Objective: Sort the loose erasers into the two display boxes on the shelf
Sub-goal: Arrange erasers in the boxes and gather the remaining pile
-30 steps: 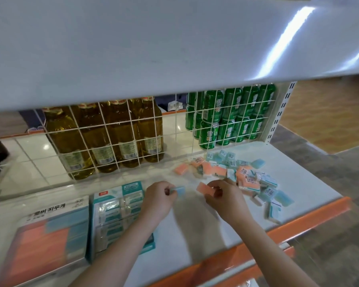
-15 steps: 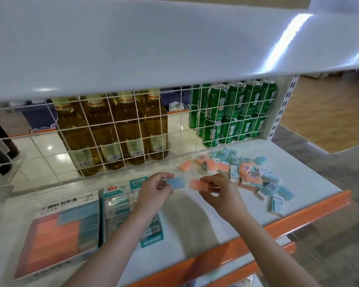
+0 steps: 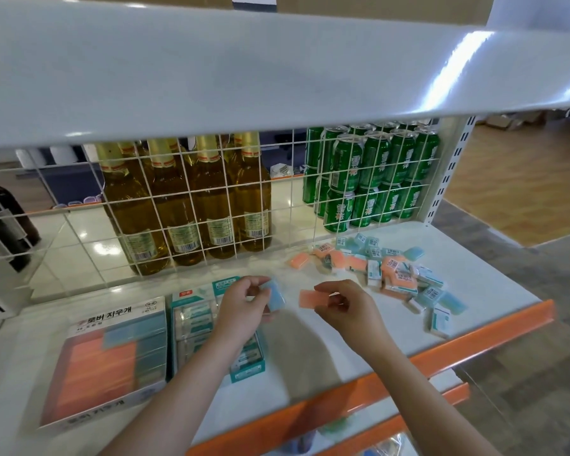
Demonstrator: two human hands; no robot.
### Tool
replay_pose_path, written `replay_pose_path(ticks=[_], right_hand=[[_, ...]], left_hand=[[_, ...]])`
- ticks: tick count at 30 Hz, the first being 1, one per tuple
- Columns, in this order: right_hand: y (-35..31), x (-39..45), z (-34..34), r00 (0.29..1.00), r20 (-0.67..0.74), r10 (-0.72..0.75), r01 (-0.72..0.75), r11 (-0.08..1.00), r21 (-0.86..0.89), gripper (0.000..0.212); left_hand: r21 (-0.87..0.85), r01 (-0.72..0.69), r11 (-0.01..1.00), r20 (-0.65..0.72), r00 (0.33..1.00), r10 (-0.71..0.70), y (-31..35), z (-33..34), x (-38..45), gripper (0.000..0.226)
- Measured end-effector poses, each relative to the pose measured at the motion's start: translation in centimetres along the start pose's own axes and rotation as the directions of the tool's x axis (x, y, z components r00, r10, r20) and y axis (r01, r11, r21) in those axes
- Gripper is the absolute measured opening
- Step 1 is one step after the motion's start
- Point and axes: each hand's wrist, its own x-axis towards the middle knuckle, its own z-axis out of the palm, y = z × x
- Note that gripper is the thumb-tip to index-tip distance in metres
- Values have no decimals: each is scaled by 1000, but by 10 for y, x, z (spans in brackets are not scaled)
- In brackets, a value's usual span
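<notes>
My left hand (image 3: 244, 307) pinches a light blue eraser (image 3: 277, 296) above the white shelf. Just to its right, my right hand (image 3: 346, 307) pinches an orange eraser (image 3: 311, 298). A heap of loose orange, blue and white-sleeved erasers (image 3: 395, 271) lies at the shelf's back right. Two display boxes sit at the left: a white box (image 3: 112, 360) holding orange and blue erasers, and a teal box (image 3: 198, 324) with wrapped white erasers, partly hidden by my left forearm.
A white wire grid (image 3: 191, 212) backs the shelf, with yellow bottles (image 3: 178, 209) and green cans (image 3: 369, 179) behind it. An upper shelf (image 3: 277, 67) overhangs. The orange front edge (image 3: 441, 353) runs along the near side.
Both hands have lifted slightly and drawn a little apart, each still holding its eraser. The camera view has tilted up, showing more of the bottles and upper shelf.
</notes>
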Motion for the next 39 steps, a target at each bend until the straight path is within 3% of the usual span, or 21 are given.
replay_pose_path(ticks=[4,12,19,39], right_hand=[[-5,-3,0,995,3,95,-95,983,157,28],[-6,-4,-2,995,10,102,-102,973,209,32],[-10,-6,-1,993,51,102,-110,977,183,30],[-8,-8,8,988,108,113,-136,961,243,33]], left_hand=[[-1,31,1000,36,999,-31,-1,0,-4,16],[146,13,989,85,996,-25,-1,-1,-10,35],[112,-29,993,87,996,19,-4,-7,-13,20],[33,-79,996,166,983,73,-1,-22,-22,29]])
